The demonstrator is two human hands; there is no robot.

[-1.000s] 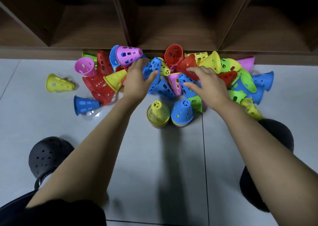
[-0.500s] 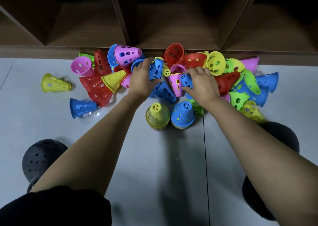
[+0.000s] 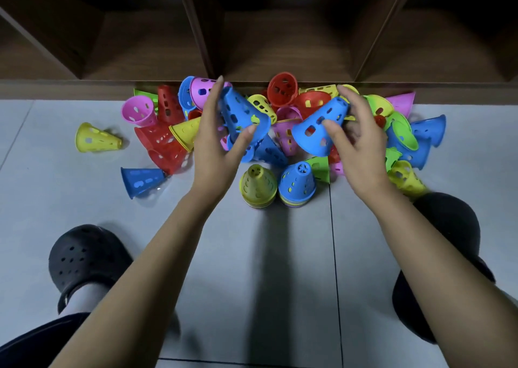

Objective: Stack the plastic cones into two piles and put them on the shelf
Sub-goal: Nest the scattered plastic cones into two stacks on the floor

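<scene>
A heap of coloured perforated plastic cones (image 3: 283, 92) lies on the floor against the wooden shelf (image 3: 280, 45). My left hand (image 3: 218, 143) holds a blue cone (image 3: 244, 115) between thumb and fingers, lifted above the heap. My right hand (image 3: 356, 140) pinches a second blue cone (image 3: 319, 126), tilted with its wide mouth toward me. Two upright piles stand side by side in front of the heap: one topped by a yellow cone (image 3: 258, 184), the other topped by a blue cone (image 3: 297, 182).
A yellow cone (image 3: 95, 139) and a blue cone (image 3: 141, 179) lie apart at the left on the grey tiled floor (image 3: 266, 283). Black clogs are at the lower left (image 3: 84, 258) and right (image 3: 448, 221). The shelf compartments stand open above.
Both hands reached into the heap, each took hold of a blue cone, and have lifted the cones up and toward me.
</scene>
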